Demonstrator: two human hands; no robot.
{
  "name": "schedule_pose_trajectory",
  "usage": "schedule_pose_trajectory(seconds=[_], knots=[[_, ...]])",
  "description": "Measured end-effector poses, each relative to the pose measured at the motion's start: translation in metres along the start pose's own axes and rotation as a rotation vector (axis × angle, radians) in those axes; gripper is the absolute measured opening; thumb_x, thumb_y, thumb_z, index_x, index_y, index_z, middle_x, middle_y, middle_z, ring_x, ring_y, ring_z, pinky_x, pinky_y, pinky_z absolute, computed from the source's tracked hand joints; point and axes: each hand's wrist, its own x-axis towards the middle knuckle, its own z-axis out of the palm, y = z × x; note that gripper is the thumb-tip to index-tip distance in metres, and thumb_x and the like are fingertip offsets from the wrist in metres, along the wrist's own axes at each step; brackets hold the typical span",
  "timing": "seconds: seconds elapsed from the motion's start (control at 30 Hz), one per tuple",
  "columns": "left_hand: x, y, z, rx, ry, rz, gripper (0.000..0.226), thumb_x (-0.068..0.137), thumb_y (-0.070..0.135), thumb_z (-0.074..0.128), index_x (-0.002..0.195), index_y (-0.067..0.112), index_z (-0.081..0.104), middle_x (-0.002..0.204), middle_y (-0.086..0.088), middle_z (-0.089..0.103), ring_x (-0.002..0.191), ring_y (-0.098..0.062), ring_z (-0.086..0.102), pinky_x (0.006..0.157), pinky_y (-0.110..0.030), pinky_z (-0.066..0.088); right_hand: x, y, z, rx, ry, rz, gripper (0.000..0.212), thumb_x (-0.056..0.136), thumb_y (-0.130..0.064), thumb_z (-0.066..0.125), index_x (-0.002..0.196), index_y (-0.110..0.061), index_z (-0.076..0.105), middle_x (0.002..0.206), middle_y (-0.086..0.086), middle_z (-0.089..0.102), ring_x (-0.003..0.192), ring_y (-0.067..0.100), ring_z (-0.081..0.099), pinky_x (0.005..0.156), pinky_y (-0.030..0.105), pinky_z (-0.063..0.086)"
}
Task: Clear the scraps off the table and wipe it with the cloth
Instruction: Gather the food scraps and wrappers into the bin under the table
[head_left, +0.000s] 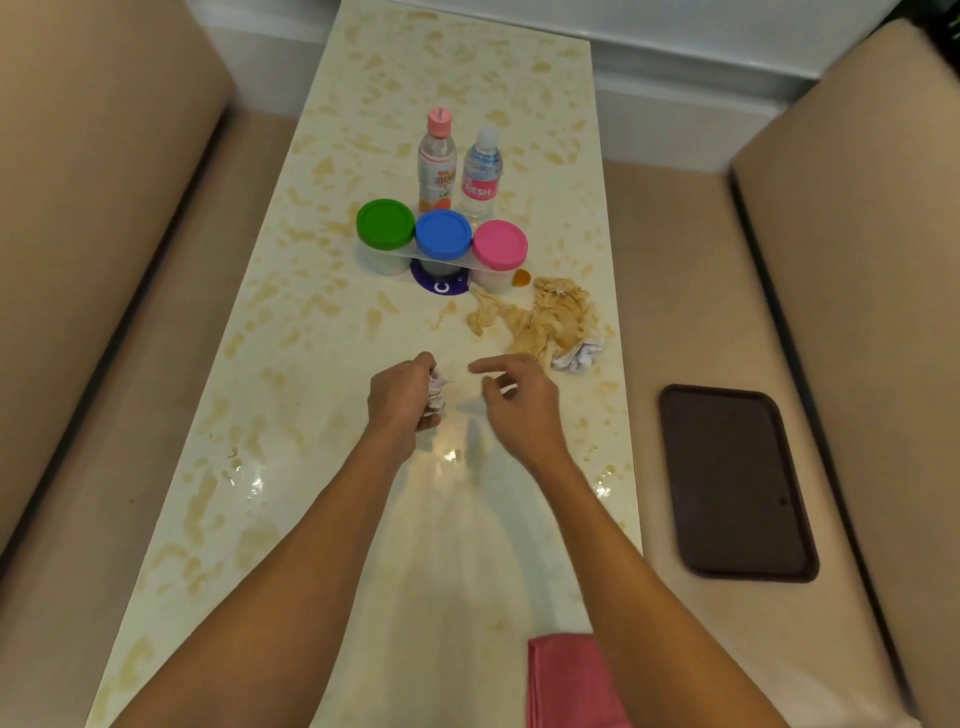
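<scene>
My left hand (402, 392) is closed around a crumpled white paper scrap (436, 396) above the middle of the long cream table (291, 364). My right hand (519, 400) hovers just to its right, fingers apart and holding nothing. Beyond the right hand lies a pile of beige crumpled scraps (545, 317) with a white crumpled paper ball (579, 356) at its near right edge. A pink cloth (569, 680) lies folded at the table's near right edge, partly behind my right forearm.
Three tubs with green (385, 223), blue (443, 235) and pink (500, 244) lids stand mid-table, two bottles (460, 166) behind them. A small orange spill (520, 277) sits by the pink tub. A dark tray (737, 483) rests on the right bench seat. Beige benches flank the table.
</scene>
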Motion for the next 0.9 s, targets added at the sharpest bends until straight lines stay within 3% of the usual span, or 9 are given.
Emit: schedule_pose_trajectory(seconds=[0.1,0.2,0.3,0.4,0.53,0.63,0.77,0.9], knots=[[0.003,0.0,-0.003,0.001,0.002,0.005,0.016,0.087,0.022,0.061,0.074,0.014,0.064,0.073,-0.002,0.07,0.052,-0.019,0.058,0.052,-0.026,0.051,0.031,0.021,-0.025,-0.112,0.1,0.044,0.031,0.091,-0.001,0.061,0.111,-0.019,0.076,0.12,0.002,0.066,0.099,0.014,0.064,0.092,0.028,0.053],[0.006,0.0,-0.004,0.001,0.005,0.005,0.016,0.089,0.02,0.061,0.074,0.014,0.063,0.08,-0.002,0.074,0.051,-0.018,0.057,0.052,-0.027,0.049,0.057,0.053,-0.043,-0.39,0.176,0.114,0.041,0.087,-0.004,0.064,0.125,-0.017,0.068,0.128,0.01,0.058,0.12,0.029,0.049,0.106,0.038,0.044],[0.007,-0.001,-0.005,0.003,0.01,-0.003,0.017,0.09,0.02,0.061,0.075,0.014,0.063,0.077,-0.004,0.07,0.053,-0.019,0.058,0.052,-0.027,0.05,0.069,0.077,-0.052,-0.516,0.18,0.161,0.047,0.088,-0.011,0.071,0.134,-0.017,0.06,0.136,0.013,0.047,0.124,0.031,0.042,0.105,0.037,0.04],[0.01,-0.002,-0.008,0.009,0.013,-0.007,0.018,0.09,0.022,0.061,0.075,0.014,0.064,0.081,-0.005,0.071,0.056,-0.019,0.06,0.052,-0.027,0.051,0.074,0.088,-0.053,-0.577,0.143,0.12,0.048,0.087,-0.025,0.081,0.13,-0.014,0.063,0.136,0.013,0.043,0.12,0.032,0.043,0.103,0.032,0.036],[0.012,-0.003,-0.012,-0.001,0.019,-0.006,0.017,0.09,0.02,0.061,0.074,0.015,0.064,0.084,-0.002,0.075,0.052,-0.016,0.059,0.054,-0.028,0.05,0.078,0.094,-0.051,-0.587,0.13,0.132,0.056,0.084,-0.026,0.084,0.131,-0.006,0.061,0.133,0.015,0.04,0.117,0.031,0.043,0.102,0.034,0.045],[0.012,-0.003,-0.015,-0.01,0.017,0.0,0.017,0.089,0.019,0.06,0.073,0.015,0.063,0.082,-0.001,0.075,0.05,-0.016,0.059,0.053,-0.028,0.049,0.084,0.096,-0.053,-0.587,0.122,0.178,0.04,0.087,-0.014,0.08,0.122,-0.002,0.066,0.127,0.01,0.037,0.106,0.026,0.049,0.097,0.035,0.053],[0.012,-0.005,-0.018,-0.012,0.007,-0.001,0.016,0.089,0.019,0.06,0.073,0.015,0.062,0.084,0.0,0.076,0.052,-0.017,0.06,0.054,-0.028,0.05,0.077,0.094,-0.053,-0.512,0.113,0.171,0.018,0.09,-0.012,0.074,0.105,-0.002,0.071,0.117,0.004,0.041,0.098,0.024,0.055,0.085,0.027,0.05],[0.011,-0.006,-0.019,-0.005,0.006,-0.004,0.016,0.089,0.018,0.061,0.074,0.015,0.064,0.082,-0.001,0.075,0.053,-0.017,0.061,0.054,-0.028,0.051,0.071,0.081,-0.048,-0.412,0.178,0.119,0.024,0.091,-0.026,0.074,0.108,-0.01,0.071,0.113,0.0,0.045,0.104,0.026,0.058,0.084,0.031,0.051]])
